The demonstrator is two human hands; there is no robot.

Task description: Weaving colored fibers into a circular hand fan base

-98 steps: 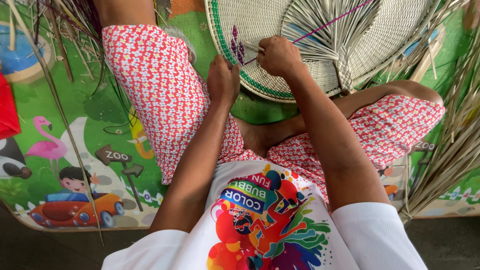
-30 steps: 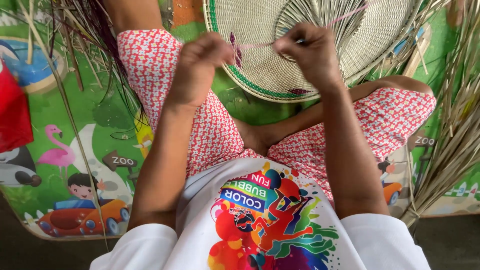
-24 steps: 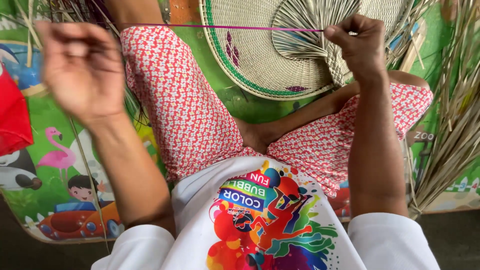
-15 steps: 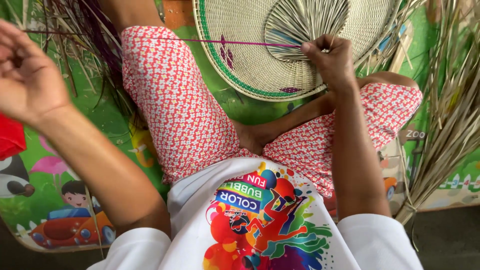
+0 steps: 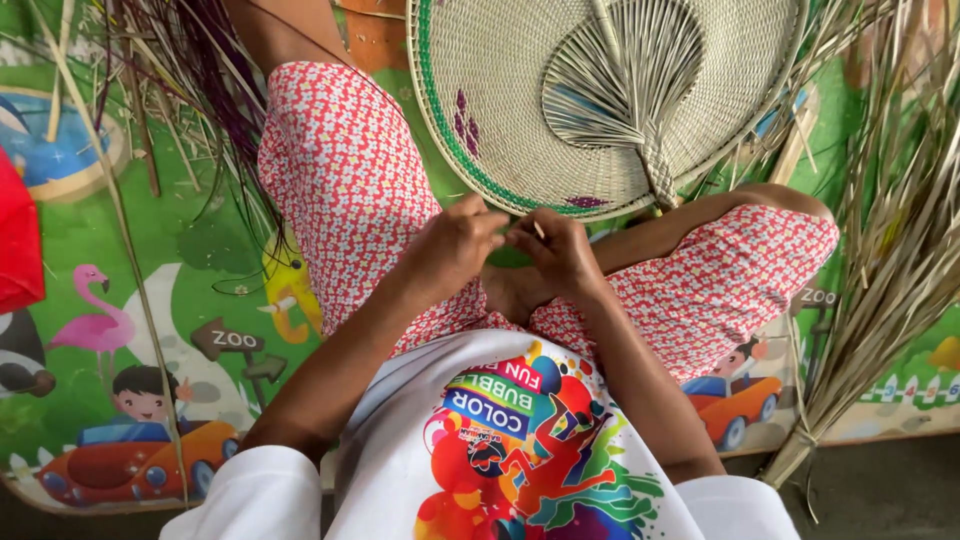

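A round woven palm disc (image 5: 500, 90) with a green rim, purple marks and a fan of loose pale strips (image 5: 625, 75) at its middle leans over my legs. My left hand (image 5: 455, 245) and my right hand (image 5: 560, 255) meet fingertip to fingertip just below the disc's near edge, above my lap. Both pinch a thin pale strip (image 5: 538, 230), of which only a short tip shows between the fingers. The rest of the strip is hidden by the hands.
A tied bundle of dried palm strips (image 5: 890, 250) lies at the right. Purple-dyed strips (image 5: 215, 90) hang at the upper left beside my knee. A red object (image 5: 15, 240) sits at the left edge. A cartoon play mat (image 5: 120, 330) covers the floor.
My left hand, stretched far left drawing a purple strand taut, has come back to my lap. My right hand dropped from the disc's middle to its near edge. The taut strand is gone from view.
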